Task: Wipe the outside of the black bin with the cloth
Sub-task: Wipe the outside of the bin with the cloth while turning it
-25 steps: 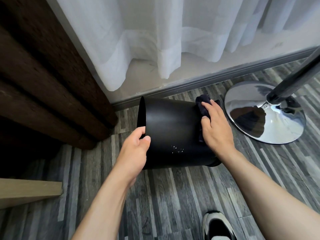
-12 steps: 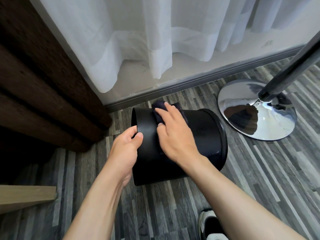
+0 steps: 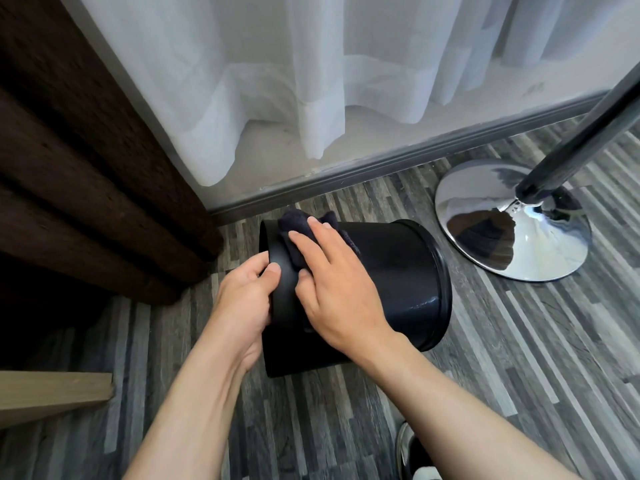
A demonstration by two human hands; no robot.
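**Inspector:** Starting at the fingers. What is the right hand [image 3: 332, 285] doing?

**Assistant:** Its fingers are lying slightly spread and flat, pressing the dark cloth [image 3: 298, 233] against the wall of the black bin [image 3: 391, 271]. Half a second ago the cloth was sitting a little further from the bin's open end; a second ago it was working at the rimmed end.

**Inspector:** And the left hand [image 3: 246, 299]?

**Assistant:** It is pinching the bin's open edge, thumb outside, fingers curled over it; how far they reach inside, I cannot tell.

**Inspector:** The bin's position?

**Assistant:** It is lying tilted on its side on the striped floor [image 3: 485, 358], just left of the chrome stand base [image 3: 512, 223], below the white curtain [image 3: 277, 98].

**Inspector:** Significance?

**Assistant:** In my judgement, the upper wall is getting covered end to end; the underside is still waiting, requiring a turn.
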